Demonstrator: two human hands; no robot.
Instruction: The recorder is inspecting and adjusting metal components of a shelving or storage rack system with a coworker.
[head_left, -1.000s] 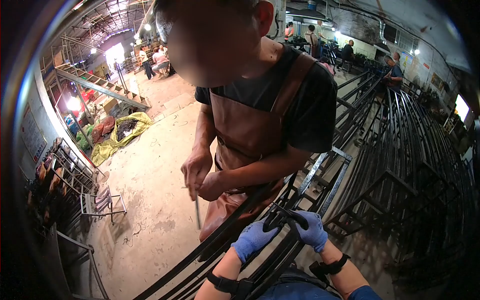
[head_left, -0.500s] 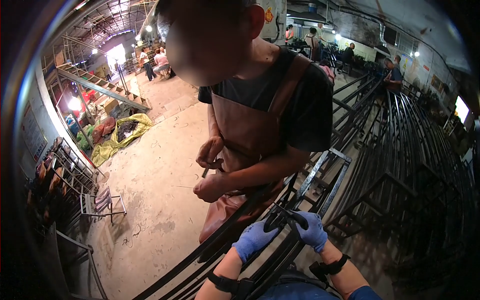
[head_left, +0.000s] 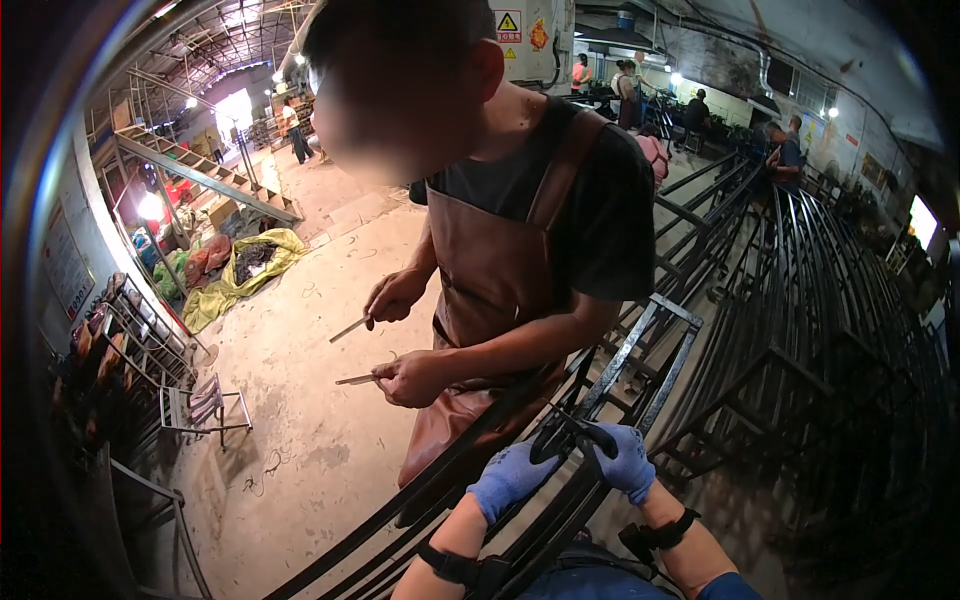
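Note:
My left hand (head_left: 512, 472) and my right hand (head_left: 624, 464), both in blue gloves with black fingers, meet above long dark metal bars (head_left: 530, 535). The fingers of each are curled closed. A thin dark tip pokes up between them, but the black fingers hide what they grip. Just beyond my hands lies a welded metal frame (head_left: 625, 355) with shiny edges. Across from me stands a co-worker in a brown apron (head_left: 490, 250). One of that person's hands (head_left: 395, 297) holds a thin strip (head_left: 347, 331); the other (head_left: 412, 378) holds thin flat strips (head_left: 355, 380).
Long black bars (head_left: 840, 260) fill the right side. On the left are a small metal chair frame (head_left: 207, 408), a yellow sheet with sacks (head_left: 225, 290), stacked frames (head_left: 120, 345) and a metal staircase (head_left: 200, 170). Several people work at the far end.
The co-worker's hands have drawn apart, and strips now show in both. The co-worker's head has shifted slightly left. My own hands have hardly moved.

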